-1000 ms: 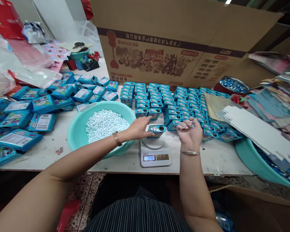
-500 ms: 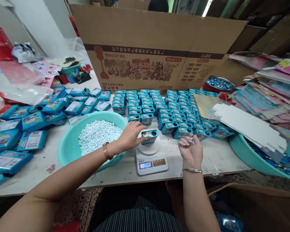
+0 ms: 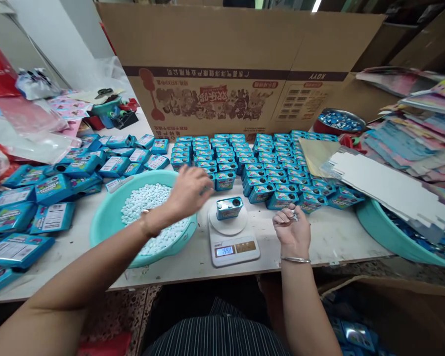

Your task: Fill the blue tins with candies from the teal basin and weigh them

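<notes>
A blue tin (image 3: 228,211) with a round opening in its top stands on the round plate of a white kitchen scale (image 3: 217,261), whose display is lit. A few white candies lie on the tin's top. My left hand (image 3: 189,192) hovers over the right rim of a turquoise bowl (image 3: 106,222), fingers apart and slightly blurred, touching nothing I can see. White candies (image 3: 144,203) are heaped in that bowl. To the right of the scale, my right hand (image 3: 292,230) is palm up with its fingers curled around several white candies (image 3: 295,215).
Rows of blue tins (image 3: 259,193) stand behind the scale. More tins (image 3: 54,188) lie jumbled at left. A large cardboard sheet (image 3: 222,49) rises behind. At right, white card (image 3: 385,183) rests over a second turquoise bowl (image 3: 378,225), near stacked printed bags (image 3: 411,148).
My left hand has let go of the tin on the scale and moved left, over the candy bowl. My right hand stays in nearly the same place.
</notes>
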A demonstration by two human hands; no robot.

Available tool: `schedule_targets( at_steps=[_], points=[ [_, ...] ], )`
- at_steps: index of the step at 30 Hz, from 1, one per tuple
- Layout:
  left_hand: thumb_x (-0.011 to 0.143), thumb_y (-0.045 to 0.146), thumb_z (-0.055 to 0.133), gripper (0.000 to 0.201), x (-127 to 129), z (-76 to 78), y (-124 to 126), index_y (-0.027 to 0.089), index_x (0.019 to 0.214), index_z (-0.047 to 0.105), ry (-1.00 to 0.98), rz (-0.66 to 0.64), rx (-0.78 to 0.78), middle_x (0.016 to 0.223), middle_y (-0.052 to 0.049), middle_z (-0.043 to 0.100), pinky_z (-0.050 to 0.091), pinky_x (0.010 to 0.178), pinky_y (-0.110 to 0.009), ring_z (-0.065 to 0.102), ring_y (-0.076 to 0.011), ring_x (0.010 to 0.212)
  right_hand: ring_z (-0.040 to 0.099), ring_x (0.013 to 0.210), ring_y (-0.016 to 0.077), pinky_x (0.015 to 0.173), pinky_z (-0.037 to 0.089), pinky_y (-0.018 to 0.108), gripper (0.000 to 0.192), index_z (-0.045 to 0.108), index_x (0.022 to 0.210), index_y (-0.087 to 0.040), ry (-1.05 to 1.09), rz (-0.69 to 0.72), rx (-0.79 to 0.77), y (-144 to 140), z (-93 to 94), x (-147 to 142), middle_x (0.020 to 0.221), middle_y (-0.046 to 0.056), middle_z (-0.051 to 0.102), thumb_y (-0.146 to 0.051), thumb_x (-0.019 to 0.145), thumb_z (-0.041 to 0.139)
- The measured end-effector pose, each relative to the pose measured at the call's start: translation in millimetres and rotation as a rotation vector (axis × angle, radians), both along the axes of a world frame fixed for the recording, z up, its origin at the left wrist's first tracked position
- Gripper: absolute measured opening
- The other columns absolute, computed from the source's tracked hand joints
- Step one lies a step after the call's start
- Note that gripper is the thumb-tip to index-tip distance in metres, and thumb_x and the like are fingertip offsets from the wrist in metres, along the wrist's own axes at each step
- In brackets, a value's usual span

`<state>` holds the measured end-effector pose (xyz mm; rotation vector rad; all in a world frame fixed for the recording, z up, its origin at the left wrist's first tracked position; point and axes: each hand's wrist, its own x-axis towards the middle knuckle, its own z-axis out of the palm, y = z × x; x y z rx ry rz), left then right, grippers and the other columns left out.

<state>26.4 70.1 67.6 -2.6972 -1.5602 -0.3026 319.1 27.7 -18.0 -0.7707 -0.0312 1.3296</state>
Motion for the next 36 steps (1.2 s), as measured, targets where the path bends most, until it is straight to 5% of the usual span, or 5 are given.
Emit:
schedule_targets(
  at_steps=[6,16,25,33,36],
  points=[
    [0.082,0.032,0.065,0.039,-66.1,19.1,-9.3,0.018,0.118,0.065,0.339,0.236,-0.101,0.113,-0.014,0.070,0.031,0.106,-0.060,0.058,-0.0376,0.115,0.032,0.036,0.0053,0.039,0.030,0.017,0.030,0.049,0.071,-0.020,0.051,-0.064,-0.036,-0.6,-2.3,6.3,0.048,-0.010,0.036,-0.029,0.099,0.042],
    [0.092,0.034,0.058,0.032,36.2,-23.4,-15.1,0.020,0.120,0.064,-0.027,-0.158,-0.104,0.114,-0.010,0.066,0.026,0.110,-0.060,0.055,-0.0300,0.115,0.034,0.036,0.0051,0.040,0.031,0.016,0.026,0.049,0.072,-0.020,0.020,-0.034,-0.016,-9.2,4.2,11.8,0.048,-0.010,0.037,-0.025,0.097,0.044],
    [0.094,0.021,0.051,0.022,51.9,-40.2,-4.3,0.022,0.097,0.073,0.017,-0.201,-0.023,0.096,-0.007,0.067,0.023,0.110,-0.060,0.056,-0.0262,0.103,0.033,0.035,0.0058,0.038,0.030,0.017,0.034,0.050,0.071,-0.019,0.081,-0.083,-0.083,-11.6,4.2,14.6,0.046,-0.008,0.036,-0.027,0.101,0.035],
    [0.082,0.043,0.070,0.072,52.7,-49.1,-3.5,0.016,0.141,0.041,-0.004,-0.178,-0.202,0.137,-0.017,0.054,0.044,0.099,-0.047,0.053,-0.0347,0.124,0.033,0.035,0.0050,0.039,0.029,0.016,0.029,0.049,0.072,-0.019,0.087,-0.092,-0.081,-9.8,-1.4,13.6,0.047,-0.010,0.036,-0.026,0.099,0.042],
    [0.088,0.031,0.061,0.051,50.7,-56.8,0.5,0.017,0.134,0.046,-0.012,-0.138,-0.324,0.126,-0.013,0.061,0.050,0.089,-0.040,0.061,-0.0301,0.114,0.034,0.036,0.0046,0.039,0.029,0.016,0.021,0.049,0.073,-0.020,0.071,-0.076,-0.059,-10.4,-10.4,17.3,0.048,-0.011,0.037,-0.026,0.092,0.054]
  ],
)
